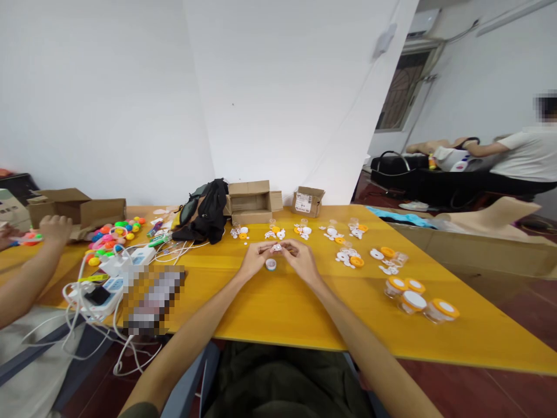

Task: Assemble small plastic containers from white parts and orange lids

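My left hand (pixel 256 259) and my right hand (pixel 301 257) meet over the yellow table (pixel 278 307). Between their fingertips they pinch a small white piece with dark spots or holes (pixel 277 248). Just below it on the tabletop stands a small clear cup with a bluish rim (pixel 270 265), close to my left fingers. Beyond my hands lie little groups of white perforated parts (pixel 281 234), orange ring lids (pixel 299 230) and clear cups (pixel 304 222). More white parts (pixel 347 257) and an orange lid (pixel 357 262) are spread to the right.
Several orange-lidded jars (pixel 412 302) stand at the right. Cardboard boxes (pixel 250 203) and a black backpack (pixel 206 212) line the back. Left are a power strip (pixel 115 284) with cables, a blurred phone (pixel 156 299), colourful balls (pixel 108 238) and a co-worker's arm (pixel 41 267). Another person sits far right.
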The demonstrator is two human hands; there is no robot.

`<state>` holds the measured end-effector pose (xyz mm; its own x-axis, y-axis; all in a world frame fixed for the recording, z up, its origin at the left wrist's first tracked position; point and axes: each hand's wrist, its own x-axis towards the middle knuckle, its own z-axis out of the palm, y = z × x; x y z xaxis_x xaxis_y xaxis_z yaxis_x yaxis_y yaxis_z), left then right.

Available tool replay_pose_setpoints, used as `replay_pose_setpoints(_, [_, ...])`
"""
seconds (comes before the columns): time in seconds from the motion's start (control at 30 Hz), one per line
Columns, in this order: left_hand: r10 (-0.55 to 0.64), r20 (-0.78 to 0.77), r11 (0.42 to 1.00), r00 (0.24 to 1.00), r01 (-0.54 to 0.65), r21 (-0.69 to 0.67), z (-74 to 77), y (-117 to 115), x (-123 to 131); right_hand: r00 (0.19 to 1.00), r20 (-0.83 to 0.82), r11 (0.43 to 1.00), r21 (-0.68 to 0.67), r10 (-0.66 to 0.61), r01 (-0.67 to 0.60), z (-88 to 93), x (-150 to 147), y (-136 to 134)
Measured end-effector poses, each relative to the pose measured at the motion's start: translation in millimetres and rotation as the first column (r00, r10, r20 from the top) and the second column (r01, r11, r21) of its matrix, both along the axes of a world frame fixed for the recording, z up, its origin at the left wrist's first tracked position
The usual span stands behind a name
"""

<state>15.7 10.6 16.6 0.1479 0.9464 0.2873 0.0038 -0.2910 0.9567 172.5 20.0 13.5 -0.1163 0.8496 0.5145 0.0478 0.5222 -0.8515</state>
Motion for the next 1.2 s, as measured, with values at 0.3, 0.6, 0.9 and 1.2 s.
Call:
replay_pose_setpoints(0.3, [0.021,-0.032,1.000,0.999,-0.020,0.023,-8.7,7,-3,0.999,0.035,1.000,0.005,-0.024,0.024,1.7,1,-2])
replay_pose_setpoints(0.6, [0.073,-0.063,0.996,0.995,-0.069,0.057,-9.6,5,0,0.996,0.015,0.996,0.032,-0.087,0.086,2.8,-3,-7])
replay_pose_setpoints(0.9, [0.145,-0.071,0.981,0.987,-0.134,0.143,-7.9,3,1,0.996,-0.053,0.988,-0.143,-0.067,0.059,-1.4,0,0])
replay_pose_setpoints(1.2, [0.185,-0.097,0.971,0.978,-0.166,0.173,-6.7,2,1,0.980,-0.190,0.965,-0.238,0.062,-0.108,-5.2,-1,3])
